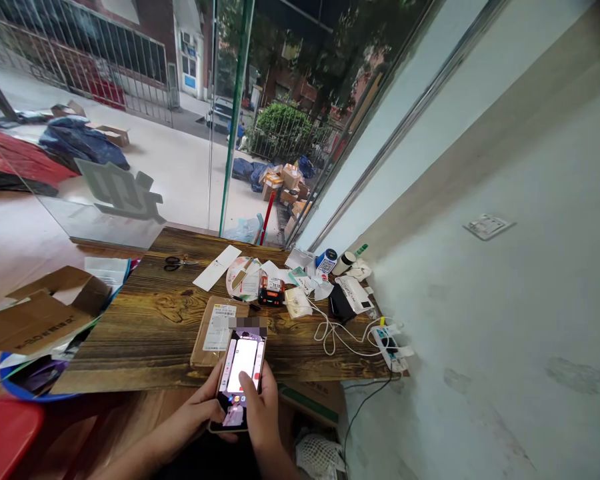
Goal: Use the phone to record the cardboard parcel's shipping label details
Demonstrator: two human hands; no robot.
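Observation:
Both my hands hold a smartphone (240, 377) with a lit screen at the near edge of a wooden table (145, 320). My left hand (200, 408) wraps its left side from below. My right hand (263, 410) grips the right side, thumb resting on the screen. Just beyond the phone lies a flat brown parcel (211, 330) with a white shipping label.
Farther back on the table lie scissors (176, 263), white paper strips, a tape roll (244, 278), a small black-and-orange device (271, 291), bottles and a white power strip (391, 343) with cables. Flattened cardboard (35, 317) sits left over a blue tub. A wall runs along the right.

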